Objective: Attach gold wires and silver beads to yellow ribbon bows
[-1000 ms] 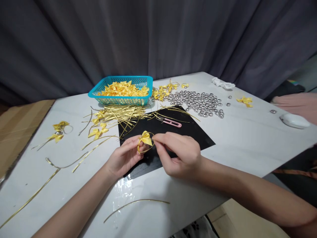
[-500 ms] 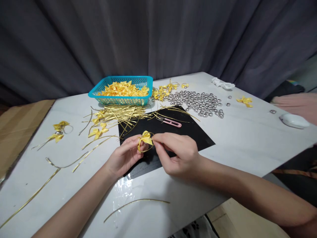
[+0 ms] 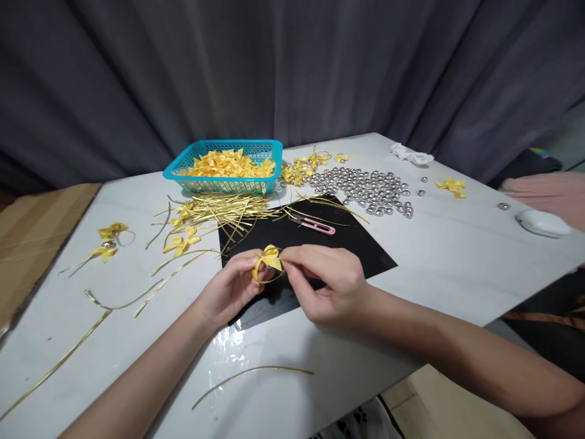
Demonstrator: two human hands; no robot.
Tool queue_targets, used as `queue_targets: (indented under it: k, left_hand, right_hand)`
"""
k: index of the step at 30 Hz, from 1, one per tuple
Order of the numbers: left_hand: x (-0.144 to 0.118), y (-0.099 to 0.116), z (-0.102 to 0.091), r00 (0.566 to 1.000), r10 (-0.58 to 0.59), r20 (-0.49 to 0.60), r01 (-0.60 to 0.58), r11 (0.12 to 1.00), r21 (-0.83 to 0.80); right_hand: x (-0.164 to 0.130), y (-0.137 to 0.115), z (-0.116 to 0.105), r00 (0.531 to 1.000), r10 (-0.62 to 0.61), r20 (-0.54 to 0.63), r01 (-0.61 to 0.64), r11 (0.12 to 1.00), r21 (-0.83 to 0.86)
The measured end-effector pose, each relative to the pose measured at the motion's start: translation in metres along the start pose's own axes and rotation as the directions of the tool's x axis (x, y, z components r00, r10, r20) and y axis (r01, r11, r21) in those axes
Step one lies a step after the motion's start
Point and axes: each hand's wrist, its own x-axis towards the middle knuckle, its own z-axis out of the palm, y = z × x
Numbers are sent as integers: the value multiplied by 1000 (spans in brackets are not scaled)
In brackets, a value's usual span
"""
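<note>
Pinching a small yellow ribbon bow from both sides, the left hand and right hand meet over the black mat on the tabletop, forearms angled in from the near edge. Both sets of fingers are closed on the bow and its thin gold wire loop. Fingertips hide where the wire joins the bow.

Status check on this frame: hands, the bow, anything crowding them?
Left hand and right hand both pinch the yellow bow with its gold wire loop, above the black mat. Pink clippers lie beyond, apart.
</note>
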Motion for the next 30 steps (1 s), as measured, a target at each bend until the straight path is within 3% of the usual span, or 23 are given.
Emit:
queue_targets:
  k: [17, 30]
  left_hand:
    - [1, 0, 0, 996, -21, 86, 25, 999, -36]
    - [0, 0, 0, 990, -34, 137, 36, 999, -9]
  right_hand:
    - [-12, 0, 9, 997, 26, 71, -29, 999, 36]
    - [-17, 3, 18, 999, -36, 32, 33, 997, 63]
